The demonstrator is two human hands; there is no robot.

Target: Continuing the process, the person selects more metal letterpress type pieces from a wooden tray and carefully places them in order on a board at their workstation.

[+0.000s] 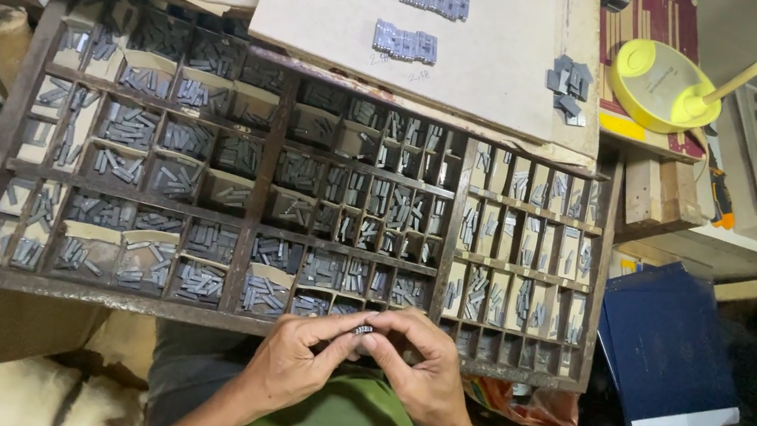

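Observation:
My left hand (pixel 295 357) and my right hand (pixel 420 367) meet at the near edge of a wooden type case (pixel 260 321). Between the fingertips of both hands sits a small dark block of metal type (pixel 364 329). The case is split into many small compartments, most holding grey metal type pieces (pixel 141 125). My forearms come up from the bottom of the view over a green shirt.
A pale board (pixel 482 67) lies over the case's far edge, carrying two rows of set type (pixel 405 42) and a loose pile (pixel 569 81). A yellow lamp base (pixel 660 85) stands far right. A dark blue book (pixel 666 350) lies right of the case.

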